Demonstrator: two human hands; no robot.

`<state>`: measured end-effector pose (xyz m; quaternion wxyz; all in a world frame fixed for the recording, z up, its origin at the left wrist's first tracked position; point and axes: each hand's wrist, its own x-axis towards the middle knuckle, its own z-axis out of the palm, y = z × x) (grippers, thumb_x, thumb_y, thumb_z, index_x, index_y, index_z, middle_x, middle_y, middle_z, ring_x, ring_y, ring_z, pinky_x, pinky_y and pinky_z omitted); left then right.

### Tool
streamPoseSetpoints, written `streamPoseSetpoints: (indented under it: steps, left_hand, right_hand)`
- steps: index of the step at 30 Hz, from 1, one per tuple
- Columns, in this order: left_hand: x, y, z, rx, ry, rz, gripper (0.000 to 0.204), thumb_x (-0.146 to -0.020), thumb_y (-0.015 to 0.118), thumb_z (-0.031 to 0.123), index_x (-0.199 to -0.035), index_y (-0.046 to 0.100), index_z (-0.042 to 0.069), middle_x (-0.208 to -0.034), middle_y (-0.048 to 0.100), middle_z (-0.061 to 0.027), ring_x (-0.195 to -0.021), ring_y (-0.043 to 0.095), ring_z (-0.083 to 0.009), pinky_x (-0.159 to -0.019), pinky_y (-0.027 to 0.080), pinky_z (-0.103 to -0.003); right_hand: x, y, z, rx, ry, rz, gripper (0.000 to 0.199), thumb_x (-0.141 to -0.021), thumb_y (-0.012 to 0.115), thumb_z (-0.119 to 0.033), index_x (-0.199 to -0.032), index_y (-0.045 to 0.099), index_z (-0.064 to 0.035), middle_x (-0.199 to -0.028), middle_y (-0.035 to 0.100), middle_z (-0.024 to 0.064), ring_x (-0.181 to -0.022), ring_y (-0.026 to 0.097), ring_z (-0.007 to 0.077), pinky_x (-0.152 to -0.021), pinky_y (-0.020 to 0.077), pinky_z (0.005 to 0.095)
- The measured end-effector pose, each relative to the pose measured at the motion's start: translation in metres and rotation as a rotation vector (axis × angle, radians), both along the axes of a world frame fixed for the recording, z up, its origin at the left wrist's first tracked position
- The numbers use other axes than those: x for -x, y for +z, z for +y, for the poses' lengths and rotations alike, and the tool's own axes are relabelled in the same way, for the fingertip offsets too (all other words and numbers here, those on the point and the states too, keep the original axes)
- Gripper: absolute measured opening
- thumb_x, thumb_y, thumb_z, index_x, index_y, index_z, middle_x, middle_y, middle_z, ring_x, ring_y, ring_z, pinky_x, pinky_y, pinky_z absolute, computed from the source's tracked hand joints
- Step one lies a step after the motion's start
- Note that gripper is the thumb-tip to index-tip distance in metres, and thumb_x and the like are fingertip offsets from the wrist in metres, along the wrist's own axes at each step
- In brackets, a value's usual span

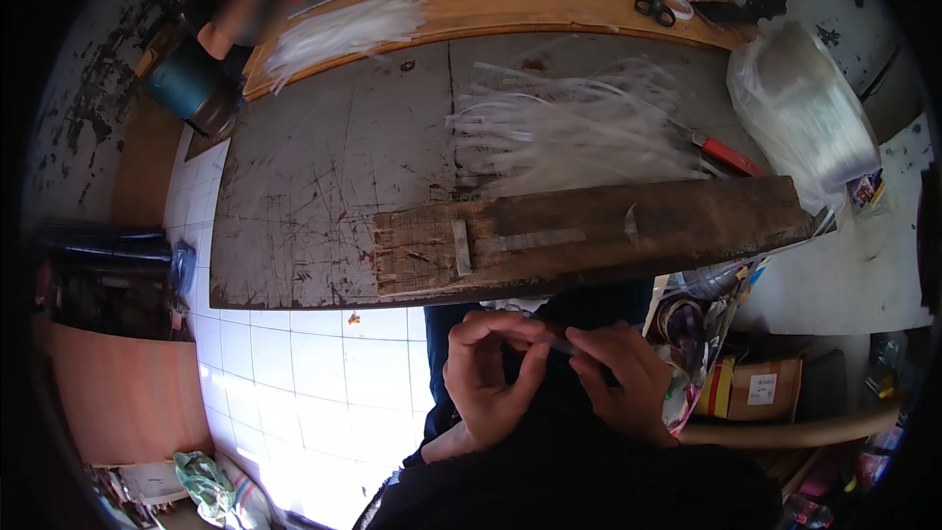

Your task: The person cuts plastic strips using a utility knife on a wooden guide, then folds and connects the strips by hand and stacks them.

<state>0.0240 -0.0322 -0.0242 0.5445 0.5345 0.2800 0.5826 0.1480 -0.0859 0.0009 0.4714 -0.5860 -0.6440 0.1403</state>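
Over my lap, just off the table's near edge, both hands meet at a thin grey strip. My left hand pinches one end between thumb and index finger. The other end lies in the closed fingertips of my right hand. Its exact kind is too small to tell, and the fingers cover part of it. Ahead of them a worn wooden board lies along the edge, with a short flat pale piece on it. Beyond the board is a loose heap of clear plastic strips, beside a red utility knife.
A large roll of clear plastic stands at the table's right. A second strip bundle, black scissors and a white tape roll lie on the far plank. Another person is at far left. A cardboard box sits lower right.
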Motion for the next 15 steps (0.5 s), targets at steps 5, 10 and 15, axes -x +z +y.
streamPoseSetpoints:
  steps: [5,10,15]
  left_hand:
    - [0.0,0.0,0.005,-0.056,-0.012,0.052,0.026,-0.07,0.061,-0.013,-0.092,0.052,-0.004,-0.093,0.056,-0.0146,-0.081,0.06,-0.0165,-0.07,0.049,-0.022]
    - [-0.001,-0.005,0.014,-0.122,0.043,0.116,0.02,-0.068,0.065,-0.011,-0.084,0.054,-0.002,-0.09,0.058,-0.0152,-0.08,0.06,-0.0168,-0.064,0.05,-0.023]
    - [0.004,0.001,0.015,-0.185,0.085,0.2,0.018,-0.066,0.067,-0.01,-0.076,0.055,0.0,-0.085,0.06,-0.0139,-0.076,0.061,-0.0179,-0.06,0.05,-0.024]
  right_hand:
    - [-0.002,0.006,0.006,-0.032,-0.036,-0.081,0.032,-0.065,0.063,0.009,-0.095,0.061,-0.0013,-0.081,0.059,0.0101,-0.069,0.059,0.0188,-0.056,0.0466,0.0253]
    - [-0.012,0.005,0.01,0.048,0.08,-0.079,0.035,-0.071,0.062,0.007,-0.105,0.056,0.0006,-0.096,0.057,0.0124,-0.08,0.06,0.0215,-0.065,0.0509,0.0262]
    - [-0.019,0.019,0.017,0.261,0.165,-0.03,0.031,-0.072,0.061,0.005,-0.102,0.058,-0.0021,-0.091,0.057,0.0113,-0.073,0.06,0.0175,-0.06,0.0493,0.0237]
